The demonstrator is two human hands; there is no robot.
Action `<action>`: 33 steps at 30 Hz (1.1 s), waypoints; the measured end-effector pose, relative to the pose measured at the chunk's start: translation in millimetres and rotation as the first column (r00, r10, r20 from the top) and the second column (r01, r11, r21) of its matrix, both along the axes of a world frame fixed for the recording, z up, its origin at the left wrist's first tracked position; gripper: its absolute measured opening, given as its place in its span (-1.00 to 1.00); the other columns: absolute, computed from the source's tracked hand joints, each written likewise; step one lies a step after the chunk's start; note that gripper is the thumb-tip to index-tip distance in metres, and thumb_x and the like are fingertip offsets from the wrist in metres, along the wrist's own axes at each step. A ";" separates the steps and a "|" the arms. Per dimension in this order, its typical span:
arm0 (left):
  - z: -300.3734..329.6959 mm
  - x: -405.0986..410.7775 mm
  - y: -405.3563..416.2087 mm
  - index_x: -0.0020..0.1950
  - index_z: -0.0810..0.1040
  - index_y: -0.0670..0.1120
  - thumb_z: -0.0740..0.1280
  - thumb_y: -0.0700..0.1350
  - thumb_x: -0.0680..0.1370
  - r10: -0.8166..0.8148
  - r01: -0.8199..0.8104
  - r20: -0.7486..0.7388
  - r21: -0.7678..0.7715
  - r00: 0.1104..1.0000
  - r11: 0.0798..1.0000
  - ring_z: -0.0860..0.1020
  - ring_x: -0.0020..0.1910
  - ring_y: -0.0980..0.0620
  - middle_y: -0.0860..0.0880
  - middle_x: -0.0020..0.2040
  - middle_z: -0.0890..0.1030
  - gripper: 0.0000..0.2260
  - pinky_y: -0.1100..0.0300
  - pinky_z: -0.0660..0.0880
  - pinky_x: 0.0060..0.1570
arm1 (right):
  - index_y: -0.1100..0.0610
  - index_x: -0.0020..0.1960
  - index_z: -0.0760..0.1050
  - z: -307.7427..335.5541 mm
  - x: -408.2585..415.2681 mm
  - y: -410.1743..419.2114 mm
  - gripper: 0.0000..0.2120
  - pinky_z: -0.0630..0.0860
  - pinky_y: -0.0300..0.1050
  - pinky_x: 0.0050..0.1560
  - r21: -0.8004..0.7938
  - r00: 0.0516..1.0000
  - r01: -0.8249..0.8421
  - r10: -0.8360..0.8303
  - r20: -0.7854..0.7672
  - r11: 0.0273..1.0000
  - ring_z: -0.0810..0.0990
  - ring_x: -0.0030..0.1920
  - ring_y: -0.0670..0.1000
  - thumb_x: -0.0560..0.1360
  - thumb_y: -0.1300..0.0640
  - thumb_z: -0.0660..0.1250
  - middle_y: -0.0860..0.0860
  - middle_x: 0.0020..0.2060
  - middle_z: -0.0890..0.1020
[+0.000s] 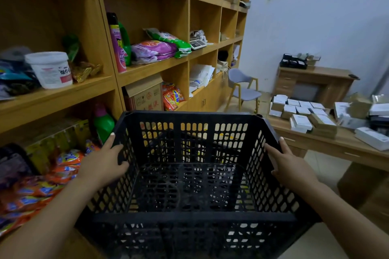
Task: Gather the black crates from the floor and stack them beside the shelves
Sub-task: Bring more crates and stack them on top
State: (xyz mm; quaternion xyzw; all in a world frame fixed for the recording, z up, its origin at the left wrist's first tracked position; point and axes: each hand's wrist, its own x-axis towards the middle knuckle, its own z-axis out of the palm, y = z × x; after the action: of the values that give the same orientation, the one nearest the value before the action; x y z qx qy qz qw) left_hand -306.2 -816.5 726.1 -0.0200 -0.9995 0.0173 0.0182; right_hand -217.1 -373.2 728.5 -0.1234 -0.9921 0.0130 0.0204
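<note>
1. Storeroom flooring shows pale under the black crate (193, 174), which fills the near view, held up at about waist height with its mouth upward; nothing lies inside it, and the perforated base and walls let the floor show through.
2. Left hand (103, 164) and right hand (292, 166) each grip a side wall at the rim, thumbs up along the edge and fingers curled over into the holes. Holding opposite sides keeps it level for carrying, I judge.
3. Just to the left, the wooden shelves (147, 65) run away from the person; the low bays hold orange snack packets (42, 185) and a green bottle (104, 126), so the stacking spot is probably close by.
4. Further right, a table (336, 145) carries small white boxes (301, 122).
5. Beyond, a grey chair (242, 86) stands near the shelf end.
</note>
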 end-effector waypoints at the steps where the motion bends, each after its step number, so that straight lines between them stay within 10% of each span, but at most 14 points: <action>1: 2.4 1.6 1.6 0.53 0.17 0.05 0.13 0.25 0.54 0.001 -0.001 0.003 -0.009 1.000 1.000 0.59 -0.06 0.05 0.02 0.59 -0.13 -0.40 0.26 0.47 -0.44 | -0.18 0.53 0.02 1.6 -1.9 0.2 -0.22 0.57 -0.11 -0.26 0.002 1.000 0.003 -0.003 -0.005 1.000 0.64 -0.06 0.13 0.48 0.30 0.25 0.09 0.56 -0.15; 12: 12.8 -3.0 5.6 0.52 0.20 0.12 0.12 0.39 0.48 0.062 -0.045 -0.107 0.155 0.992 0.987 0.55 0.19 -0.01 0.03 0.57 0.09 -0.33 0.15 0.57 -0.17 | -0.06 0.44 0.32 -2.7 -17.1 12.2 -0.45 0.53 -0.01 0.08 -0.148 0.983 -0.025 -0.003 -0.181 0.989 0.56 0.21 0.17 0.50 0.26 0.29 0.07 0.52 0.16; 23: 48.1 -61.9 -3.0 0.45 0.37 0.04 0.18 0.37 0.47 0.025 0.019 -0.149 0.284 0.988 0.959 0.35 0.41 -0.10 -0.05 0.49 0.31 -0.35 -0.04 0.40 0.26 | -0.06 0.43 0.35 19.7 -62.0 13.4 -0.46 0.54 -0.02 -0.03 -0.126 0.983 -0.032 0.009 -0.181 0.992 0.60 0.08 0.20 0.49 0.21 0.32 0.11 0.41 0.31; 33: 65.5 -193.8 -1.0 0.44 0.39 0.05 0.19 0.38 0.46 -0.143 0.180 -0.151 0.271 0.978 0.946 0.36 0.41 -0.08 0.00 0.51 0.30 -0.35 -0.03 0.42 0.20 | -0.01 0.44 0.33 18.6 -104.9 -22.5 -0.42 0.56 0.09 0.00 -0.156 0.971 0.153 -0.178 -0.158 0.976 0.58 0.06 0.26 0.46 0.30 0.29 0.16 0.34 0.32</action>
State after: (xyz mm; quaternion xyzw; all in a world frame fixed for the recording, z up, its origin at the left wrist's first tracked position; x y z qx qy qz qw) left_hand -500.0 -817.5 791.6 -0.0980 -0.9833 -0.1259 0.0872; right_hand -322.0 -395.7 747.1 -0.2055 -0.9693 0.0926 0.0978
